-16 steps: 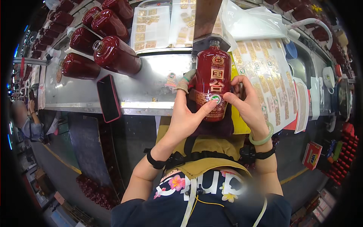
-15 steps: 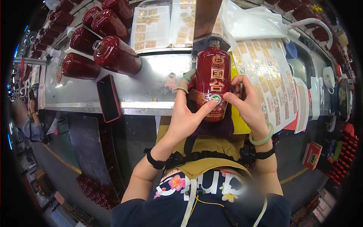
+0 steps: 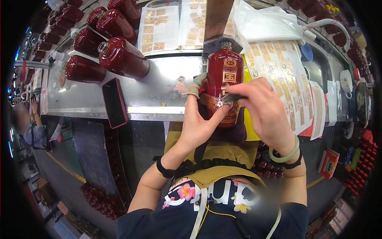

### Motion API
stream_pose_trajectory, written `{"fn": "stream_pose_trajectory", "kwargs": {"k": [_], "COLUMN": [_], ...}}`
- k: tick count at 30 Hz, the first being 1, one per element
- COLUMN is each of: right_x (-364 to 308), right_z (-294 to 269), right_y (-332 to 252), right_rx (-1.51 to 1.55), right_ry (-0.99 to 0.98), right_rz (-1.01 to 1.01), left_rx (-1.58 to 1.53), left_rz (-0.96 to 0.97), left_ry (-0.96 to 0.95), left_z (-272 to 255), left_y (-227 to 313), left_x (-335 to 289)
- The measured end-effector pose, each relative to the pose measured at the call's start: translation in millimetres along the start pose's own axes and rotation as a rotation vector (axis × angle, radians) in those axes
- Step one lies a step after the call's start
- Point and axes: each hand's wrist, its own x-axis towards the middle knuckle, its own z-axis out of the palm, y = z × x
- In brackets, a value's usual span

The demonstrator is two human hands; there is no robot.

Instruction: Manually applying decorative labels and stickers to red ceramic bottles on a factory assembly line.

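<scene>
A dark red glass bottle [image 3: 215, 75] with gold and white decals lies tilted on the bench edge, its neck pointing away from me. My left hand [image 3: 199, 119] grips its left side, with finger covers on some fingers and the thumb pressed on the lower decal. Over the bottle's lower half, my right hand [image 3: 264, 109] pinches a small dark flat scraper [image 3: 232, 97]. The scraper lies against the decals beside my left thumb and covers part of them. Dark cloth [image 3: 234, 135] sits under the bottle's near end.
Several red bottles [image 3: 123, 59] stand or lie at the left, near a phone [image 3: 115, 102]. Decal sheets [image 3: 280, 79] spread at the right, with others at the back. A metal post [image 3: 218, 20] rises behind the bottle. A person [image 3: 34, 127] is at far left.
My right hand has moved from the bottle's right side across its front, bringing the dark scraper onto the decals. My left hand stays on the bottle.
</scene>
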Motion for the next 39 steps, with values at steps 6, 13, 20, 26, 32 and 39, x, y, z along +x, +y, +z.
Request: {"fn": "stream_pose_trajectory", "kwargs": {"k": [6,13,20,26,32,39], "right_x": [11.1,-54.5,-60.0,-64.5,-67.3,-66.0], "right_z": [-5.8,7.2,12.7,16.9,54.4,48.8], "right_y": [-5.2,5.0,10.7,20.0,50.4,56.2], "right_rx": [-0.375,-0.284,-0.197,0.348,0.764,0.766], "right_ry": [-0.051,-0.158,-0.054,0.195,0.132,0.072], "right_rz": [-0.31,-0.568,-0.526,0.311,0.699,0.64], "left_rx": [-0.007,-0.376,-0.268,-0.232,-0.209,-0.222], "left_rz": [-0.023,-0.11,-0.106,-0.095,-0.137,-0.14], "left_ry": [-0.024,-0.203,-0.197,-0.215,-0.165,-0.17], "left_z": [-2.6,-27.8,-25.8,-28.5,-24.0,-24.9], "left_y": [2.6,-8.4,-5.4,-6.4,-8.5,-7.8], "left_x": [-0.4,0.4,1.1,3.7,4.4,5.6]}}
